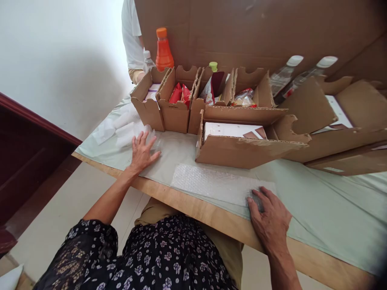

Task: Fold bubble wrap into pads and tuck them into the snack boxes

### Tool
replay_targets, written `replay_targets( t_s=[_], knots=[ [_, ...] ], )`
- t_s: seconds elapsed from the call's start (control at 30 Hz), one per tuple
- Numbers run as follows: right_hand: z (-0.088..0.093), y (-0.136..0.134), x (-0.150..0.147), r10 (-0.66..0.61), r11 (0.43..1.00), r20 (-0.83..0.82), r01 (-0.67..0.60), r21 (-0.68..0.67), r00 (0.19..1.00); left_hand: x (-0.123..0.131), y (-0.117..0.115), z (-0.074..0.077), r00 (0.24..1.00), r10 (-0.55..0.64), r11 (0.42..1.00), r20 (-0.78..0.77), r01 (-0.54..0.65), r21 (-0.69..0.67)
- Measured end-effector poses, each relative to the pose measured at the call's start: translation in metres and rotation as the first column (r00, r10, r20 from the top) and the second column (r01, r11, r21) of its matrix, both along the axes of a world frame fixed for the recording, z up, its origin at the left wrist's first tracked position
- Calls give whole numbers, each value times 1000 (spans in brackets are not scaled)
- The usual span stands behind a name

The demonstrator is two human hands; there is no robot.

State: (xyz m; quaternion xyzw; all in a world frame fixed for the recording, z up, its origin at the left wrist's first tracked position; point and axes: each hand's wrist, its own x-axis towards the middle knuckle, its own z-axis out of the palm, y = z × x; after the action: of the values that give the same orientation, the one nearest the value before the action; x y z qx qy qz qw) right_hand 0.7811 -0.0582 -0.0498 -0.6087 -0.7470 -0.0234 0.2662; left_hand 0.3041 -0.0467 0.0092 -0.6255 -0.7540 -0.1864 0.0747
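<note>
A flat piece of bubble wrap (208,182) lies near the table's front edge. My right hand (270,215) rests on its right end, thumb and fingers apart. Farther left, my left hand (143,154) is spread out over the cloth, its fingertips at some crumpled clear plastic (155,139). More pieces of bubble wrap (125,133) lie loosely just beyond that hand. Between and beyond my hands stands a long cardboard box (242,152) with a white carton (229,130) inside it.
Behind stands a row of open cardboard bins (176,119) with red packets (180,94) and other packages. An orange bottle (164,52) and clear bottles (286,72) rise at the back. More cardboard boxes (329,143) fill the right. A person's white sleeve (132,36) shows at the far left corner.
</note>
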Motion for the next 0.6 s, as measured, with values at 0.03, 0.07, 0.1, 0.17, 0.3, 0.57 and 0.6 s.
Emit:
replay_targets(
  t_s=[0.03, 0.07, 0.1, 0.17, 0.3, 0.57, 0.6],
  knots=[
    [0, 0, -1, 2, 1000, -4, -2, -1, 1000, 3, 8, -1, 1000, -23, 999, -5, 22, -45],
    [0, 0, -1, 2, 1000, -9, -2, -3, 1000, 2, 15, -2, 1000, -29, 997, -8, 28, -78],
    [0, -1, -2, 0, 1000, -16, 0, -9, 1000, -1, 20, -2, 1000, -22, 995, -12, 21, -94],
    [1, -2, -4, -13, 1000, -41, 12, -27, 999, -15, 26, 2, 999, 15, 996, -28, -18, -88],
    [2, -6, -4, -29, 995, -98, 19, -99, 995, -31, 16, 13, 996, 69, 997, -60, -70, -24],
    [38, -14, -44, 69, 991, -36, -73, -116, 997, 100, -49, 3, 935, -356, 930, 0, 354, -102],
    [43, -14, -57, 149, 979, -22, -150, -137, 989, 113, -53, -2, 889, -457, 875, 30, 455, -168]
  ],
)
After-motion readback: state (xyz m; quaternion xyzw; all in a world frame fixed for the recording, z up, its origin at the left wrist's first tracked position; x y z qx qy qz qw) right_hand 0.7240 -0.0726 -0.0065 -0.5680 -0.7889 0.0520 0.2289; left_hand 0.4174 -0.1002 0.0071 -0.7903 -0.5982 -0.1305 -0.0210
